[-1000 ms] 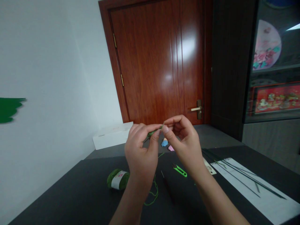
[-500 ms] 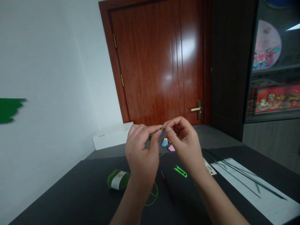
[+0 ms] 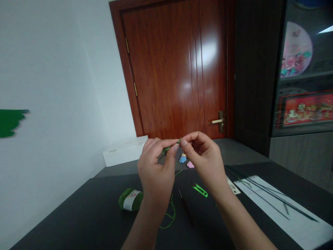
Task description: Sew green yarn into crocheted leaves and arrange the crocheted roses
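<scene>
The small green yarn piece (image 3: 166, 150) is located above the black table covering (image 3: 91, 215), at the centre of my remote view, between the fingertips of both hands.

At far left, I observe a flat green shape with a scalloped edge (image 3: 10, 122) on the pale wall (image 3: 52, 83). Next, a long white box (image 3: 125, 154) stands near the wall, behind the covering. Nearer to me, a dark green ball of yarn with a white paper band (image 3: 130, 200) lies on the covering, just beside the left forearm (image 3: 145, 218).

The left hand (image 3: 157, 168) is closed in a pinch: thumb and forefinger grip the yarn piece. A thin dark tip (image 3: 161, 157) projects at its lower left end. A loose green strand (image 3: 174, 212) lies in curves on the covering, below the left hand. To its right I locate a slim dark-handled tool with a bare metal tip (image 3: 185, 206) and, farther back, a small blue crocheted piece (image 3: 182, 159) and a small pink crocheted piece (image 3: 190, 164). Bright green thread snips (image 3: 200, 190) lie near the right forearm (image 3: 239, 215).

The right hand (image 3: 206, 156) is also closed in a pinch, with thumb and forefinger gripping the right end of the yarn piece. Beyond the right forearm, a pale card (image 3: 234, 186) shows in part. At far right, long dark green stems (image 3: 304, 213) lie across a white paper sheet (image 3: 299, 229).
</scene>
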Demonstrator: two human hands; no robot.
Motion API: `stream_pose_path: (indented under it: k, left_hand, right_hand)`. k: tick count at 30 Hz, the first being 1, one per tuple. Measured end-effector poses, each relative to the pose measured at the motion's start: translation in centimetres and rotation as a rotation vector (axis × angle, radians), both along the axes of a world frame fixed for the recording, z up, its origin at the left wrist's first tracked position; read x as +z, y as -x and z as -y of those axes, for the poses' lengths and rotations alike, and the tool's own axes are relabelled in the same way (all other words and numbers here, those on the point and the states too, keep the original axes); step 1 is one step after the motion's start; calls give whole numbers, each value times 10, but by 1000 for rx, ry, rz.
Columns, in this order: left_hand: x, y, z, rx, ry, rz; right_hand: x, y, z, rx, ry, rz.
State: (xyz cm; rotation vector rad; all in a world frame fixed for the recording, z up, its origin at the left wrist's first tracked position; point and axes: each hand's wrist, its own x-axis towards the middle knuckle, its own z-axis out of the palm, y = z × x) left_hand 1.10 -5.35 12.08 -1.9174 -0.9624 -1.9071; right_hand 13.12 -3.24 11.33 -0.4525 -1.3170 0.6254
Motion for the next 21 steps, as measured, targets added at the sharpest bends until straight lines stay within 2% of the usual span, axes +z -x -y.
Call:
stream_pose_path:
  k: [8,14,18,21]
  left_hand:
    - [-6,2,-5,-172,150,150]
    - [-6,2,-9,-377,246,279]
    - [-3,-1,-8,-485,326,364]
    - [-2,-2,-8,-515,340,392]
  right_hand:
    - [-1,1,0,32,9,-13]
    - [-1,5,2,74,46,-30]
    - [-3,11,3,41,29,-95]
    - [-5,13,3,2,-1,-97]
